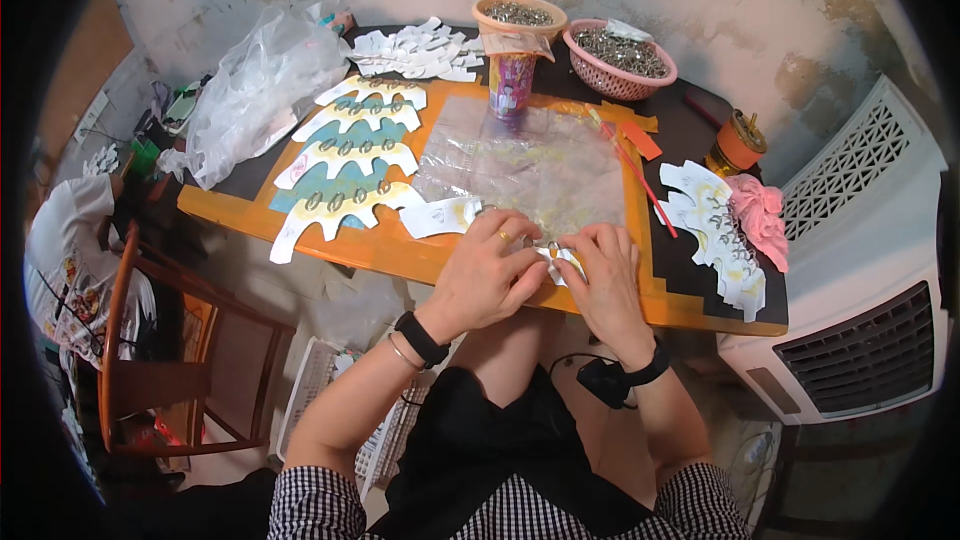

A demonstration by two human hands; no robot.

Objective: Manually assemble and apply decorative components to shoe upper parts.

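Containers [600, 78] of metal pieces [618, 54] beyond left hand [487, 267] and right hand [606, 283]

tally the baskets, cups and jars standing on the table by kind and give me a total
Baskets: 2, one pink and one peach
Purple cup: 1
Amber jar with an orange band: 1
Total: 4

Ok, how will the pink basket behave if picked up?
The pink basket is probably heavy for its size, being filled with metal pieces. Those look loose near the rim, so tilting might spill some. Its openwork wall could flex a little.
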